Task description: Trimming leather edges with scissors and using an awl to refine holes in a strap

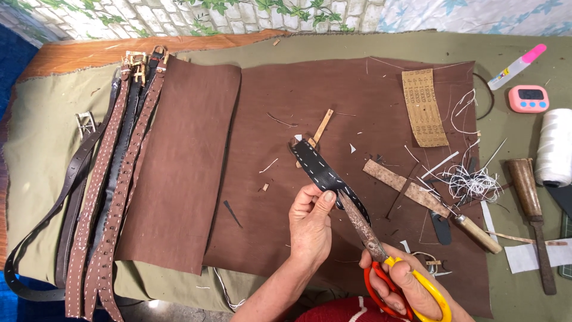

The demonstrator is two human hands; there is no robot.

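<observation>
Scissors [381,253] blade tip hidden behind black strap [322,170], right hand [411,283] cropped

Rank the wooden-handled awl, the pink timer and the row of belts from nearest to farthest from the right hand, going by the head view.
From the right hand on the scissors:
1. Wooden-handled awl, just up and right of it.
2. Pink timer, far upper right.
3. Row of belts, far across on the left.

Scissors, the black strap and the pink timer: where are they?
Scissors [363,229], head view, on the rusty blades.
Black strap [319,168], head view, on the middle of the stitched strip held in the left hand.
Pink timer [528,99], head view, on its front under the screen.
</observation>
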